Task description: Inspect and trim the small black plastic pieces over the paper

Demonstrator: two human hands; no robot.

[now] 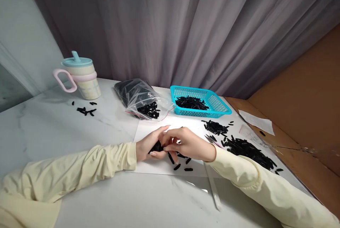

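My left hand (150, 144) is cupped palm-up around a small heap of thin black pieces (157, 147), its fingers curled about them. Over that palm my right hand (187, 144) reaches in from the right, thumb and forefinger pinched together at the heap; what sits between the fingertips is too small to make out. Below both hands lies a white sheet of paper (148, 166), with several loose black pieces (188, 169) scattered on it. A slim white stick-like tool (213, 191) rests near my right wrist, partly hidden by the sleeve.
Behind the hands are a clear zip bag (135, 95) of black pieces and a blue perforated basket (220, 106) holding more. Piles of black pieces (247, 150) spread at right, near tweezers-like metal tips (210, 138). A lidded tumbler (86, 81) stands at left; a curtain (159, 26) hangs behind.
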